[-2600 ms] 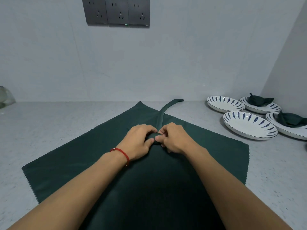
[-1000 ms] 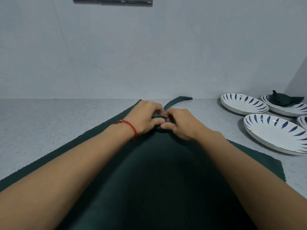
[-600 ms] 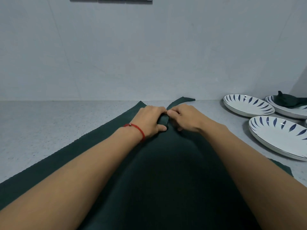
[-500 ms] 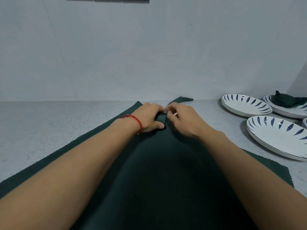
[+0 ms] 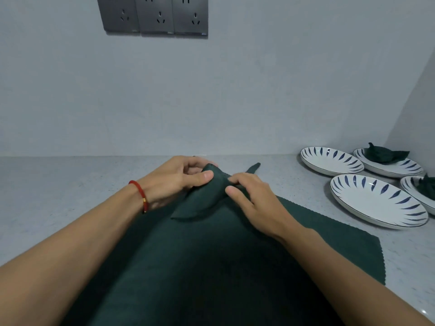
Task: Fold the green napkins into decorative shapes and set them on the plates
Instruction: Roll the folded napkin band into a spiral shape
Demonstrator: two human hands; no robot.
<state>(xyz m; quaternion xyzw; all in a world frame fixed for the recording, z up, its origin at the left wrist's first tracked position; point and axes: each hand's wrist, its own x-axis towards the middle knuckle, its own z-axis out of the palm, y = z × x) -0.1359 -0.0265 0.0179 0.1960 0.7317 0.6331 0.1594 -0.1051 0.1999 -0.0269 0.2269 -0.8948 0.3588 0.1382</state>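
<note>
A pale speckled surface (image 5: 58, 189) runs from the left edge to the wall behind, where three dark grey sockets (image 5: 155, 15) sit high up. The left hand (image 5: 174, 180), with a red cord bracelet (image 5: 140, 196) on its wrist, reaches in from the lower left toward the back edge of the surface. Its thumb and curled fingers (image 5: 204, 176) pinch a raised fold at the far corner of the green napkin (image 5: 211, 267). This napkin lies spread over the middle of the surface and runs down to the near edge, with its zigzag-cut border showing on the right side. The lifted fold forms a small rounded hump between the two hands, and a narrow rolled tail of the same cloth pokes out behind it toward the back edge. The right hand (image 5: 256, 203) comes in from the lower right, its fingertips grasping the other side of the hump; the thumb seems to press in from below, though the cloth partly hides it. Further right, four white plates with blue leaf marks crowd the back right corner of the surface. The near left plate (image 5: 376, 201) and the far left plate (image 5: 329, 161) carry nothing. The far right plate (image 5: 404, 168) holds a folded napkin (image 5: 383, 155), and a second folded napkin (image 5: 427, 184) rests on the plate at the right edge (image 5: 409, 187), only partly in view.
</note>
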